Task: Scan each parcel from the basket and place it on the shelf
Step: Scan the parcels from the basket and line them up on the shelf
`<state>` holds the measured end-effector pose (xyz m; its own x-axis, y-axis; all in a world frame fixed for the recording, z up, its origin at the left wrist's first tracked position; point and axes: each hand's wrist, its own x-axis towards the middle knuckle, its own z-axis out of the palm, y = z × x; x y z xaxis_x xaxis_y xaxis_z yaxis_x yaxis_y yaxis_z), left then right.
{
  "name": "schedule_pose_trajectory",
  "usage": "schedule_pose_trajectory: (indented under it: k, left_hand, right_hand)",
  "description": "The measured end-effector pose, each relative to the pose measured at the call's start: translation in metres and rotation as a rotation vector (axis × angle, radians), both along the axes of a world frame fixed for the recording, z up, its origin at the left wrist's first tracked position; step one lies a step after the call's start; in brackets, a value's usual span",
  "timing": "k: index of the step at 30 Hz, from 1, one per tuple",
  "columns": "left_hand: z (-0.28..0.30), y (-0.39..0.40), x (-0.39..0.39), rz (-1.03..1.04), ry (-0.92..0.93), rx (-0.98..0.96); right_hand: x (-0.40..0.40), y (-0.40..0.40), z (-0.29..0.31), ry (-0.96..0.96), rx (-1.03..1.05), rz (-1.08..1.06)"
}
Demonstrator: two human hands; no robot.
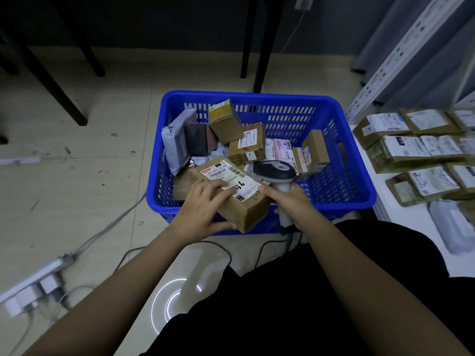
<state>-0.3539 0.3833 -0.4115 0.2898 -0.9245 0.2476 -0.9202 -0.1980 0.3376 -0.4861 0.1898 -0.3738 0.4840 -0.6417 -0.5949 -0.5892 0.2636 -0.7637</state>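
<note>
While your left hand [203,201] grasps the brown parcel [232,195] over the blue basket's [359,199] near rim, and your right hand [293,201] clenches the scanner [276,173], tilt the label flat toward its head.

- The brown parcel [232,195] over the near rim of the blue basket [359,199] is showing a white shipping label with a handwritten "36" in black marker; the barcode and small print above it are blurring beyond reading
- A carton [298,164] inside the basket, at its right side, is showing the letters "Cont" along its edge
- Labels on the parcels to the right of the basket are staying too blurred to read
</note>
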Motion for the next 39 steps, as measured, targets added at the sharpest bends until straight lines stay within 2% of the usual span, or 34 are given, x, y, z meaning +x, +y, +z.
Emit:
schedule_pose_trajectory:
  k: [2,5,6,9,13,16,19,21,23,25,31,39]
  left_hand:
    - [0.01,0.0,-0.005,0.131,0.286,-0.046]
    - [0.008,-0.012,-0.003,0.607,0.645,-0.115]
    - [0.01,-0.017,-0.001,0.696,0.807,-0.139]
    - [0.018,-0.025,0.0,0.689,1.322,-0.126]
    - [0.015,-0.026,0.009,0.606,1.551,-0.008]
    - [0.016,-0.03,0.013,0.582,1.713,-0.012]
    - [0.024,-0.038,0.015,0.613,1.687,-0.183]
    - [0.03,-0.045,0.026,0.636,1.505,-0.302]
    - [0.035,-0.051,0.039,0.612,1.25,-0.326]
    - [0.037,-0.058,0.05,0.569,1.147,-0.307]
    - [0.036,-0.07,0.064,0.5,1.173,-0.261]
    - [0.032,-0.071,0.07,0.482,1.125,-0.205]
  right_hand:
    - [-0.003,0.001,0.002,-0.014,0.01,0.04]
    - [-0.004,0.006,0.005,-0.046,-0.001,0.093]
    - [-0.004,0.007,0.005,-0.065,-0.001,0.1]
    - [-0.004,0.009,0.007,-0.109,0.008,0.105]
    - [-0.008,0.006,0.006,-0.168,-0.012,0.098]
    - [-0.01,0.002,0.006,-0.185,-0.057,0.075]
    - [-0.008,0.0,0.007,-0.226,-0.086,0.037]
    - [-0.005,-0.001,0.01,-0.26,-0.109,0.0]
    - [-0.004,-0.002,0.013,-0.265,-0.103,-0.029]
    - [-0.005,-0.003,0.018,-0.262,-0.064,-0.041]
    - [-0.01,-0.002,0.024,-0.225,-0.108,0.06]
    - [-0.01,-0.002,0.033,-0.261,-0.136,0.047]
